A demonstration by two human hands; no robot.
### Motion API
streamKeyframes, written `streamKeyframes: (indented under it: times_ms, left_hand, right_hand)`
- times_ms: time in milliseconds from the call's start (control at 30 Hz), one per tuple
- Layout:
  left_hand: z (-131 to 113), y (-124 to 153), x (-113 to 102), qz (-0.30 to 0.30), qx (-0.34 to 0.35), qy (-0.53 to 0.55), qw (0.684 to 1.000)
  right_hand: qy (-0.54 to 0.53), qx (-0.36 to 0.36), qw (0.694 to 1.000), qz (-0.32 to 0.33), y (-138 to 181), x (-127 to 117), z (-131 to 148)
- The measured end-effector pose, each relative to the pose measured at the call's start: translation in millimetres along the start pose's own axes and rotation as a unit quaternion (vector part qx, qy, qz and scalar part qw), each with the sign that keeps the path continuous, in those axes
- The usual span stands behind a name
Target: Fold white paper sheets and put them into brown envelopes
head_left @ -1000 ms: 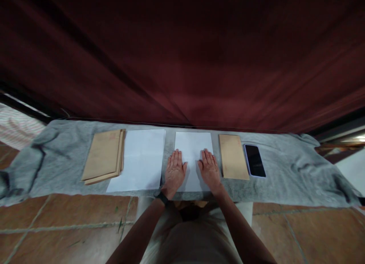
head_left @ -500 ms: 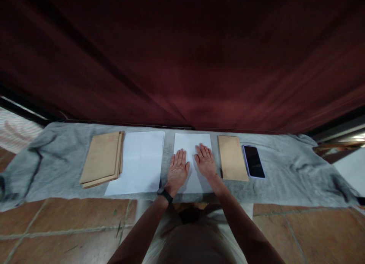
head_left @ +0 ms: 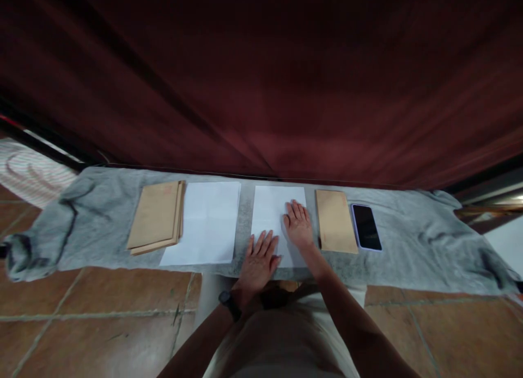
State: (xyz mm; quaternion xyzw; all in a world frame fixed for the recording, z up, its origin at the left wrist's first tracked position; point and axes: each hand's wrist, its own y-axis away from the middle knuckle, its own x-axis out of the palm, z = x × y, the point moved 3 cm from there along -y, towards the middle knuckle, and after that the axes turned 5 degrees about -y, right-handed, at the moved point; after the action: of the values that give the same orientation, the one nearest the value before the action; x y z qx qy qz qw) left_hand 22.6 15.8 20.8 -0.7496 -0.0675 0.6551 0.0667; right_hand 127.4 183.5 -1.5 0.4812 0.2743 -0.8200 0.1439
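Observation:
A narrow white sheet of paper [head_left: 267, 203], which looks folded, lies on the grey cloth in front of me. My left hand [head_left: 259, 263] rests flat on its near left part, fingers spread, with a dark watch on the wrist. My right hand [head_left: 299, 225] lies flat on the right side of the same paper, fingers stretched away from me. Neither hand grips anything. Just left is a stack of larger white sheets [head_left: 212, 220]. A brown envelope [head_left: 337, 223] lies close to the right of my right hand.
A pile of brown envelopes [head_left: 155, 214] overlaps the left side of the white stack. A phone [head_left: 366, 227] in a pale purple case lies at right. Grey cloth [head_left: 412, 236] covers the narrow bench, backed by a dark red surface [head_left: 261, 95]. Tiled floor [head_left: 102, 323] shows in front.
My left hand has slid toward me, down to the paper's near edge, its fingers a little more spread. My right hand stays near the same spot. The view has shifted slightly.

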Motion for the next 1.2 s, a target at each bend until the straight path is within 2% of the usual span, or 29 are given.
streamKeyframes:
  times_ms: [100,300,467,567,700,900,1033,1200]
  left_hand:
    - [-6,4,-4,0.008,0.023,0.000,1.000]
    - [-5,4,-7,0.005,0.026,-0.007,1.000]
    - [-9,6,-4,0.022,0.024,-0.008,0.999]
    - [-17,-5,2,0.029,0.044,0.002,0.999]
    - [-20,-40,13,0.029,0.059,0.011,0.998]
    - [6,-84,20,0.043,0.021,-0.006,0.999]
    - [23,-86,19,0.039,-0.016,-0.024,0.999]
    - [27,-66,17,0.031,-0.038,-0.047,0.998]
  right_hand:
    - [-0.013,-0.013,1.000,0.024,15,-5,8]
    - [-0.032,-0.090,0.991,0.091,75,-20,24]
    - [-0.007,-0.123,0.989,0.086,108,-37,22]
    - [0.009,-0.140,0.987,0.081,115,-42,22]
    - [0.017,-0.142,0.986,0.082,116,-42,23]
    - [0.034,-0.154,0.984,0.081,116,-44,23]
    - [0.035,-0.162,0.982,0.091,120,-48,23]
    - [0.036,-0.173,0.979,0.105,124,-51,23]
